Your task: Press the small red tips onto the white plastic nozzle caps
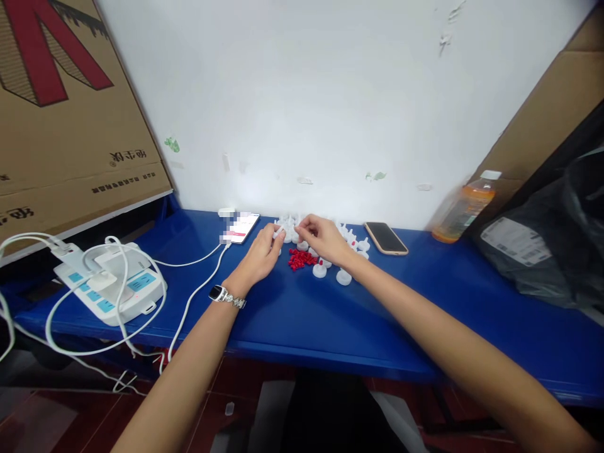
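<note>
My left hand [264,250], with a watch on its wrist, is closed around a small whitish translucent nozzle cap [278,232] whose tip shows by the thumb. My right hand [323,236] is in a pinch over the pile; its fingertips are close together, and what they hold, if anything, is too small to make out. Between and behind the hands lie several translucent nozzle caps [287,228]. A heap of small red tips [301,258] sits just below my right hand. Closer to me are a nozzle cap with a red tip [319,269] and a round cap [344,277].
A phone with a lit screen [244,228] lies left of the pile, a dark phone [385,238] right. A white power strip [113,286] with looping cables covers the table's left. An orange drink bottle [465,207] and black plastic bag [528,239] stand right. A white wall [306,113] rises behind.
</note>
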A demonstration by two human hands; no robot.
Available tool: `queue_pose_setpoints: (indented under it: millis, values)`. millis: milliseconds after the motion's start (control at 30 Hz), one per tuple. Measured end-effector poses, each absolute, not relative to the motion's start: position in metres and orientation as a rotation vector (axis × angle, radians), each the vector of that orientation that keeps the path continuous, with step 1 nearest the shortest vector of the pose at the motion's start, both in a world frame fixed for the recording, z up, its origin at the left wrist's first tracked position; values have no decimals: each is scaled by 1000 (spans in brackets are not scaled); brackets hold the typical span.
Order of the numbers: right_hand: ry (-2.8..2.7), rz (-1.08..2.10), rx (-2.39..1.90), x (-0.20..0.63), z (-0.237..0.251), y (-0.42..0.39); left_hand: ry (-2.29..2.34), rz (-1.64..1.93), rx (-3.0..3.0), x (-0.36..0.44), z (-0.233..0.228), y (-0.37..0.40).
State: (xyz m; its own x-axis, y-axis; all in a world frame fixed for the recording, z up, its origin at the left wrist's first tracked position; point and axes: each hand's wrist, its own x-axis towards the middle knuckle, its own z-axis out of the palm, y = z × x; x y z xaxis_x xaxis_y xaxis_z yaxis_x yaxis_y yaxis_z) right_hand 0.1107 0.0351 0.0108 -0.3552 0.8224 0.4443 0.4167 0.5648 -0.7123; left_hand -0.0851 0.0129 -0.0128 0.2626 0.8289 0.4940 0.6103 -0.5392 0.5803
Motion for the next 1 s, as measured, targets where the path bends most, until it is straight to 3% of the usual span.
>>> queue_pose_setpoints:
  millis: [167, 533, 1000]
  values:
    - [-1491, 919, -865, 123, 7, 14, 1236, 1022, 2270, -61, -11, -6]
    - [-1246, 1266, -749, 116, -2, -1, 1138, 1005, 2373, -51, -14, -15]
    - [-1028, 957, -738, 82, 10, -13, 1170, 1386, 2136, -36, -19, -13]
